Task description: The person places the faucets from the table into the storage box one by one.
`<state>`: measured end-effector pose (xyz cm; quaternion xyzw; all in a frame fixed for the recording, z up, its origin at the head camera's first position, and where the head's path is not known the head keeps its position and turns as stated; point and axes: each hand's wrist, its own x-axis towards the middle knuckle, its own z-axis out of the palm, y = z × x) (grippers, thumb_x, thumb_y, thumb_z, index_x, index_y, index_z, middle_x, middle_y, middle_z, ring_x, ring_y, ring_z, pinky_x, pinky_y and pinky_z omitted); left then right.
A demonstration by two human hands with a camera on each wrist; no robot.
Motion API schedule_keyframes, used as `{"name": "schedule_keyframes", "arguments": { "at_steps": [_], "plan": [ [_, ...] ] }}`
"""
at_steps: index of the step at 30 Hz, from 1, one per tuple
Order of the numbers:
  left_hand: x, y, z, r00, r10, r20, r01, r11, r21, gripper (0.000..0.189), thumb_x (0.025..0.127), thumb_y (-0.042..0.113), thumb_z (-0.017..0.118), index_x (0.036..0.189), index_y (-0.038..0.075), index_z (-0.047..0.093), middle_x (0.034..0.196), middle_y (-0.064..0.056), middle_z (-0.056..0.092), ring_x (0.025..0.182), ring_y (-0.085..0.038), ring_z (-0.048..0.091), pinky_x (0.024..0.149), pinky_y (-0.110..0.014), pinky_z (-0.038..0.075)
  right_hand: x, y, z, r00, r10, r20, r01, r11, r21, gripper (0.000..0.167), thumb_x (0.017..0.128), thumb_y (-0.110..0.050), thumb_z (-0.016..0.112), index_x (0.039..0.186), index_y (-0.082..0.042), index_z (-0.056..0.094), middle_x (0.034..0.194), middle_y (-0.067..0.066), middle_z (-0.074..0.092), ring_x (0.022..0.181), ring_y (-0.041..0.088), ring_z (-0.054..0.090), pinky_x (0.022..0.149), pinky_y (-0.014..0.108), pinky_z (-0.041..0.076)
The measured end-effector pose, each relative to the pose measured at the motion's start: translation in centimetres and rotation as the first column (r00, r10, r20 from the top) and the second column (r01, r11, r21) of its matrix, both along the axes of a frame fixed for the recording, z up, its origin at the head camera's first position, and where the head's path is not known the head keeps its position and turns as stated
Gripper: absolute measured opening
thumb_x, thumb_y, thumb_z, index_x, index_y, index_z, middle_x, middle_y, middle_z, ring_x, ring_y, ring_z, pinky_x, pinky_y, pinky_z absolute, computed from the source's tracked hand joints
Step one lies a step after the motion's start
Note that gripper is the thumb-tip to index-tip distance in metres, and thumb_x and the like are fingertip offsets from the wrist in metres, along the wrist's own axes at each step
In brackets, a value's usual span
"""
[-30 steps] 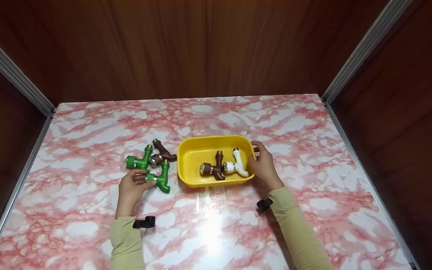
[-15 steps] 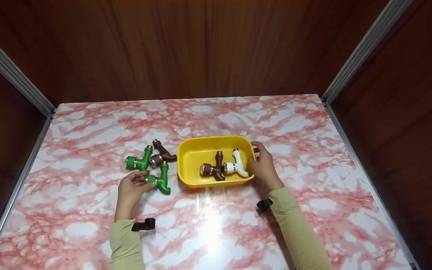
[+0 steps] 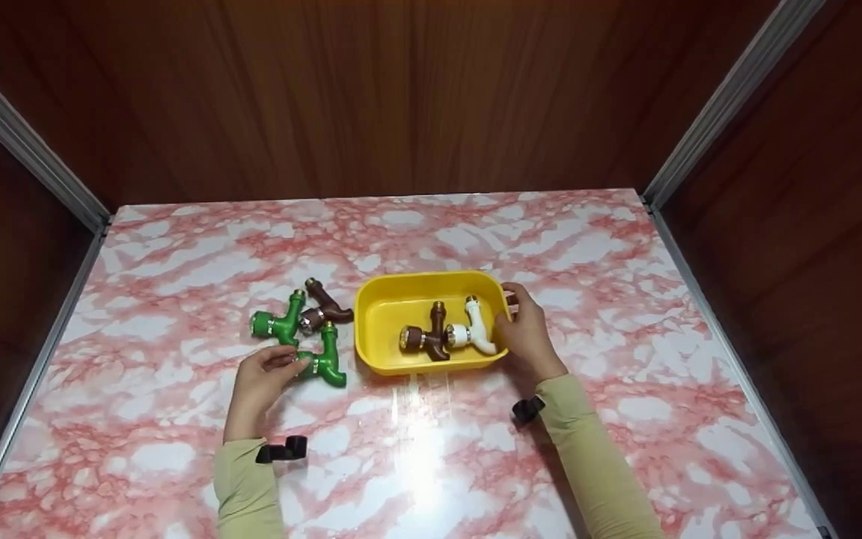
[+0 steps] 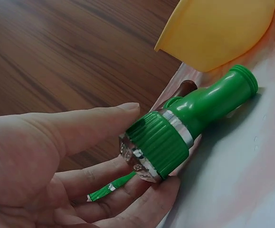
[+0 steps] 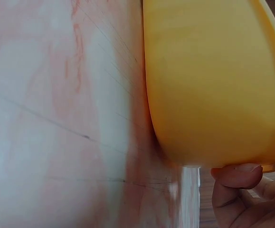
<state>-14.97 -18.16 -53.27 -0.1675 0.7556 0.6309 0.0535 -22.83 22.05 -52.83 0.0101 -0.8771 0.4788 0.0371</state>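
My left hand [image 3: 259, 382] holds a green tap [image 3: 328, 359] by its ribbed knob, thumb on one side and fingers on the other. In the left wrist view this green tap [image 4: 208, 109] lies close to the marbled tabletop, its spout pointing away from the palm. Just behind it are a second green tap [image 3: 281, 322] and a brown tap [image 3: 330, 305]. My right hand [image 3: 528, 333] grips the right end of a yellow tub [image 3: 386, 288]. Inside the tub lie a brown tap [image 3: 435, 333] and a white tap [image 3: 480, 329], side by side.
A pink-and-white marbled table [image 3: 176, 434] carries everything. Dark wood panels [image 3: 401, 97] with metal corner strips enclose it at the back and sides. Black bands with camera mounts [image 3: 285, 449] are on both wrists.
The green tap in my left hand has shifted slightly to the right and turned a little. My right hand and the tub have stayed in place.
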Motion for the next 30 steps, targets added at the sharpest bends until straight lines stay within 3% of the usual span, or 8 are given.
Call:
{"name": "schedule_keyframes", "arguments": {
  "at_steps": [9, 20, 30],
  "plan": [
    [-0.01, 0.03, -0.23, 1.0, -0.002, 0.025, 0.001, 1.0, 0.016, 0.043, 0.084, 0.016, 0.076, 0.118, -0.005, 0.061, 0.109, -0.014, 0.061, 0.097, -0.017, 0.057, 0.082, -0.026, 0.053, -0.06, -0.06, -0.11, 1.0, -0.004, 0.003, 0.004, 1.0, -0.006, 0.046, 0.088, 0.005, 0.055, 0.132, -0.007, 0.049, 0.108, 0.019, 0.055, 0.077, 0.029, 0.056, 0.069, 0.037, 0.051],
    [0.21, 0.08, -0.38, 0.999, 0.026, 0.046, -0.034, 0.982, 0.187, 0.042, 0.086, 0.007, 0.072, 0.121, -0.011, 0.057, 0.103, -0.011, 0.062, 0.086, -0.012, 0.062, 0.084, -0.03, 0.055, -0.05, -0.01, -0.14, 0.999, -0.001, -0.033, 0.001, 1.0, -0.014, 0.045, 0.087, 0.005, 0.056, 0.131, -0.004, 0.05, 0.108, 0.02, 0.058, 0.081, 0.03, 0.058, 0.071, 0.037, 0.051],
    [0.53, -0.05, -0.5, 0.997, 0.048, 0.056, -0.059, 0.972, 0.228, 0.045, 0.083, 0.007, 0.075, 0.12, -0.01, 0.057, 0.1, -0.009, 0.064, 0.086, -0.012, 0.063, 0.084, -0.032, 0.055, -0.02, -0.03, -0.1, 0.999, -0.008, -0.032, 0.008, 1.0, -0.009, 0.045, 0.087, 0.005, 0.056, 0.13, -0.004, 0.05, 0.107, 0.019, 0.058, 0.08, 0.03, 0.059, 0.07, 0.037, 0.051]
  ]
}}
